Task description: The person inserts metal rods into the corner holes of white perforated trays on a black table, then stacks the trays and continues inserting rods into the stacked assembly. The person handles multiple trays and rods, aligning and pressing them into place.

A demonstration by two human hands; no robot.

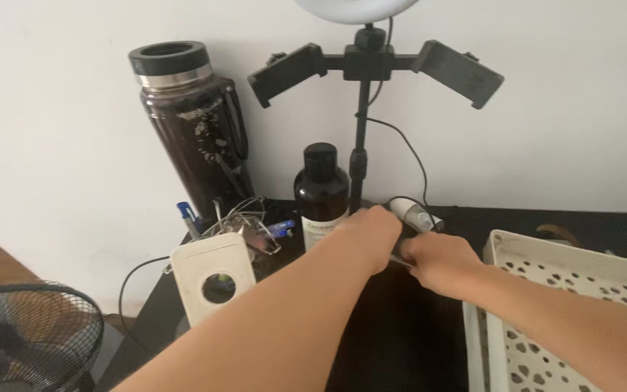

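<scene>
Both my arms reach forward over a black table (400, 341) toward the wall. My left hand (369, 234) and my right hand (438, 260) meet around a small dark object at the foot of a ring light stand (359, 145); my hands hide most of it. A small white and grey device (416, 215) with a black cable lies just behind my fingers. A dark brown bottle with a black cap (321, 194) stands right beside my left hand.
A tall dark flask (191, 123) stands at the back left, with pens and wires (244, 221) below it. A white box with a round hole (214, 276) sits front left. A white perforated tray (567, 312) lies at right. A black fan (30, 337) stands off the table's left.
</scene>
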